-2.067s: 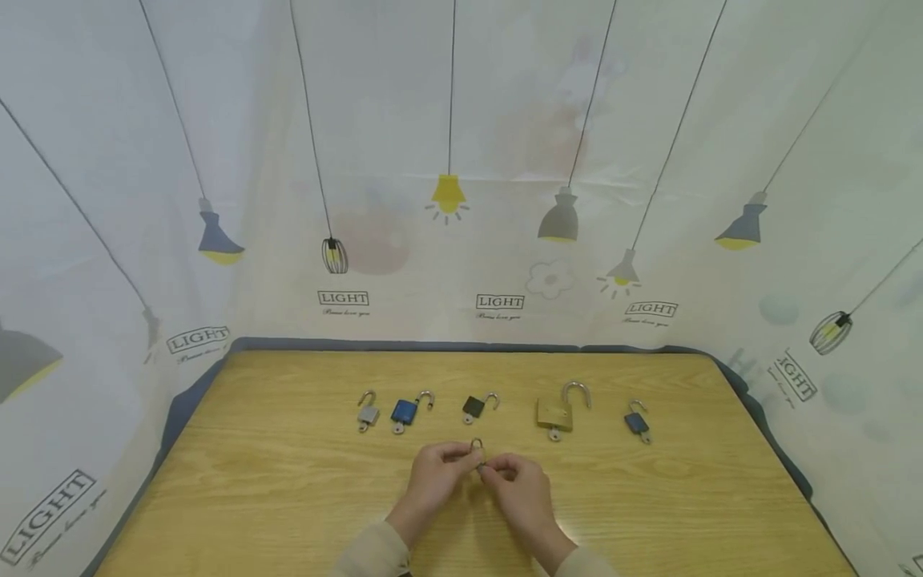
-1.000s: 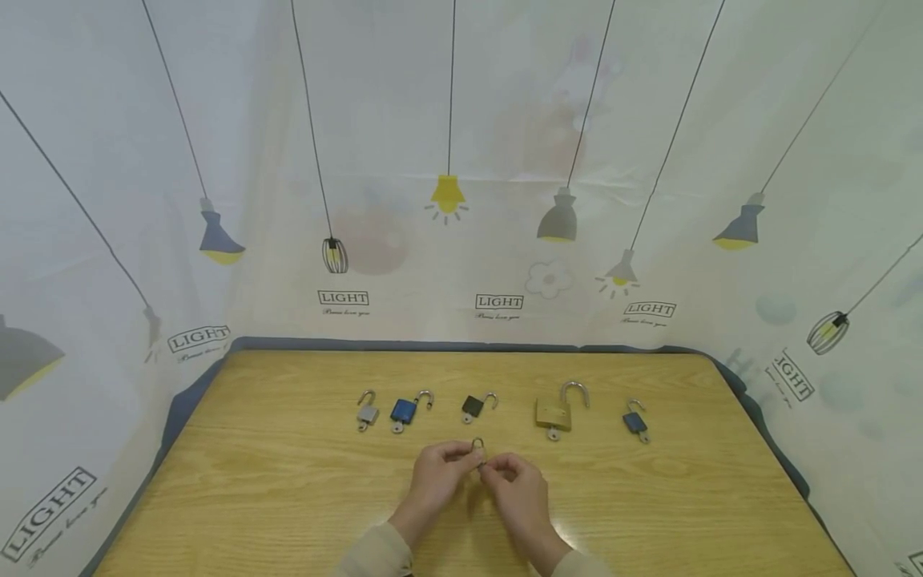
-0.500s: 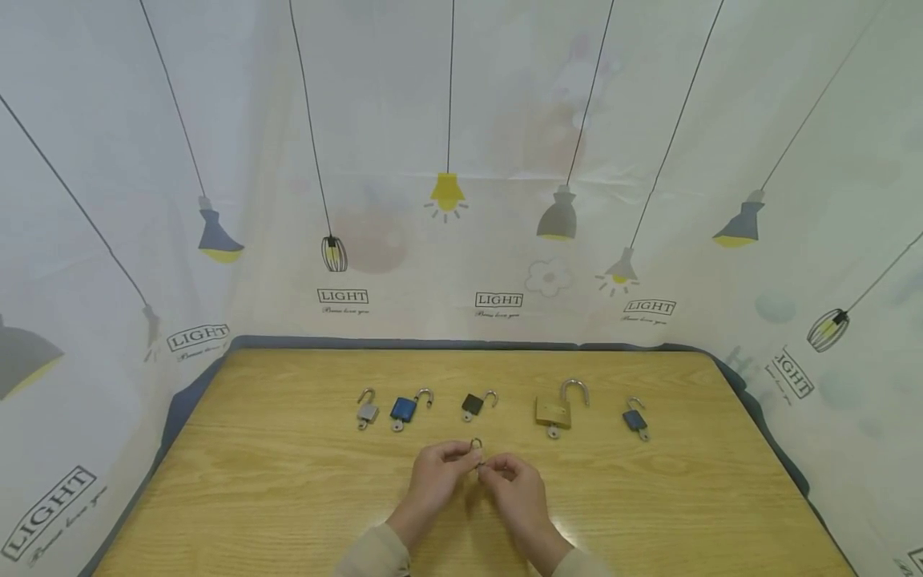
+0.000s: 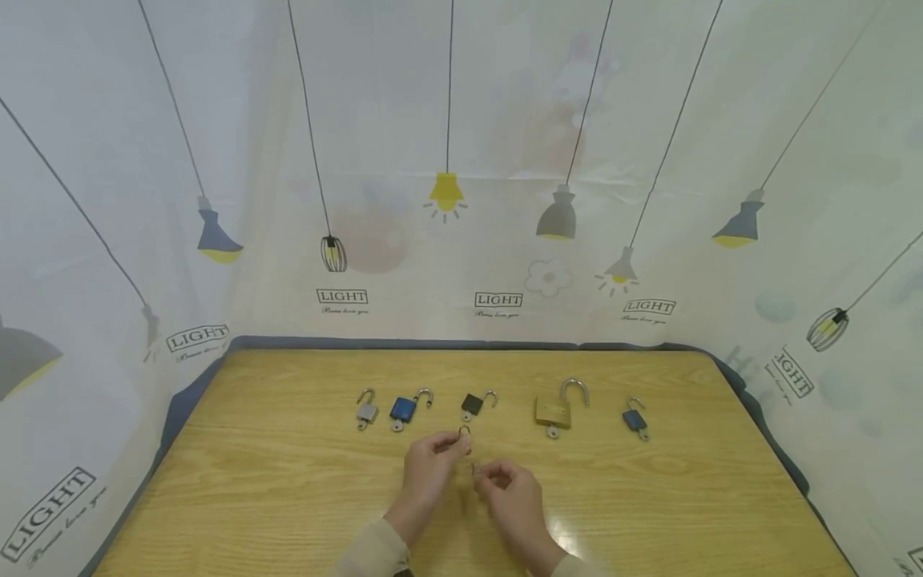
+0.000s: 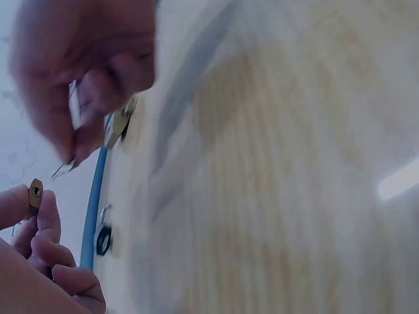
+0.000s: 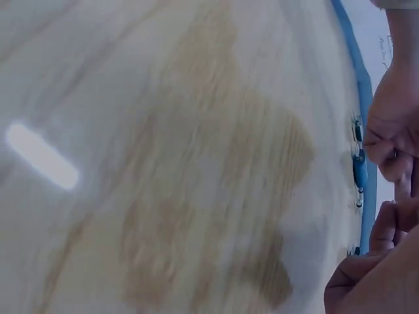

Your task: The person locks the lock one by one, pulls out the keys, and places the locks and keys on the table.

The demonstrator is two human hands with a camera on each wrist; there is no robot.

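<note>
Between thumb and fingers, my left hand (image 4: 429,473) pinches a small brass padlock (image 5: 35,192). Its keyhole faces the left wrist camera, and its shackle shows above the fingertips in the head view. My right hand (image 4: 516,497) pinches a small thin key (image 5: 63,169), whose blade points toward the padlock with a gap between them. Fingers cover most of the key. Both hands are raised over the wooden table (image 4: 288,497), near its middle. In the right wrist view, the hands crowd the right edge and the fingers hide both items.
Beyond the hands lies a row of open padlocks with keys inserted: a silver one (image 4: 368,413), a blue one (image 4: 403,410), a black one (image 4: 472,404), a large brass one (image 4: 553,413) and a dark blue one (image 4: 635,421). A lamp-patterned cloth (image 4: 404,320) surrounds the table.
My hands have drawn apart. The left has moved up and left with the padlock, the right slightly down with the key, which is now separate from the padlock.
</note>
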